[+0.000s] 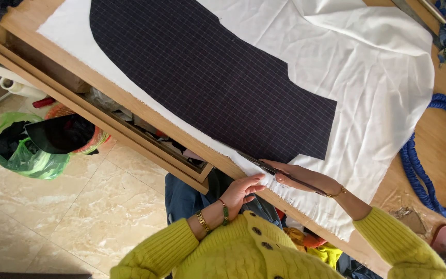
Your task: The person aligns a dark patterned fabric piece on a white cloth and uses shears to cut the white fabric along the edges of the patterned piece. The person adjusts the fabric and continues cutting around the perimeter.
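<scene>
Wooden table (442,150) carries white cloth (378,67) under a dark checked piece (207,77). Right hand (300,178) grips scissors (264,166) at the cloth's edge. Left hand (241,192) lies flat, fingers loose, touching that edge.

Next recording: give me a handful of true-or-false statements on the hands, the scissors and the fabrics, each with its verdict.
1. The right hand holds scissors at the white fabric. True.
2. The dark checked fabric lies under the white fabric. False: it lies on top of it.
3. The left hand rests at the white fabric's near edge. True.
4. A red hose lies coiled on the table. False: the hose is blue.
5. The sleeves are yellow. True.
</scene>
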